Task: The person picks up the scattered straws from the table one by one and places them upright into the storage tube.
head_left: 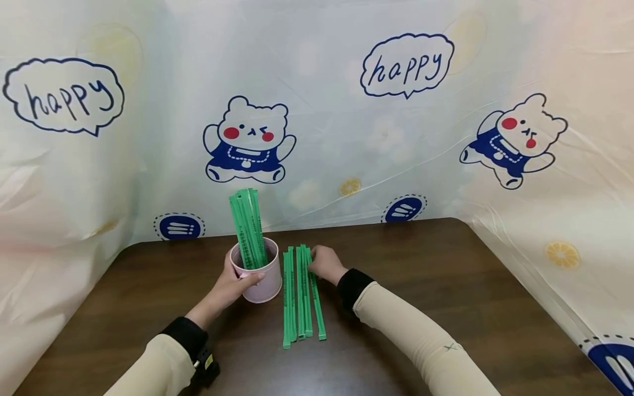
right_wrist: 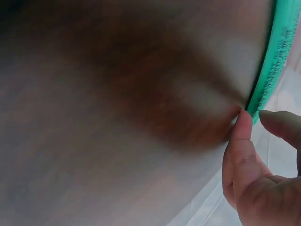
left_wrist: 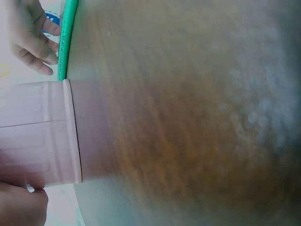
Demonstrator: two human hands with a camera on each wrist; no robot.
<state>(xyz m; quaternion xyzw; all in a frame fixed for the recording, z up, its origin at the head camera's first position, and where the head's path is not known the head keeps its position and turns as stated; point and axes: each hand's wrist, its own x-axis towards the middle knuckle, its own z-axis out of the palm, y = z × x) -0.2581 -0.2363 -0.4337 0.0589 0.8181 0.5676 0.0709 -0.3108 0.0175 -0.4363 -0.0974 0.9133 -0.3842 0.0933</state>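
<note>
In the head view my left hand (head_left: pixel 224 290) grips a pale pink cup (head_left: pixel 262 285), which stands upright holding a bundle of green strips (head_left: pixel 247 228). Several more green strips (head_left: pixel 301 291) lie side by side on the table, right of the cup. My right hand (head_left: pixel 327 264) is at the far end of the rightmost one (head_left: pixel 318 311). The right wrist view has the thumb and a finger of this hand (right_wrist: pixel 263 188) on either side of a green strip's end (right_wrist: pixel 273 66). The left wrist view shows the cup's side (left_wrist: pixel 37 134) above my left hand (left_wrist: pixel 21 205).
A dark brown wooden table (head_left: pixel 421 275) carries the cup and strips. Behind and beside it hangs a pale curtain (head_left: pixel 327 137) printed with bears and the word "happy". A black device (head_left: pixel 205 371) is at the left wrist.
</note>
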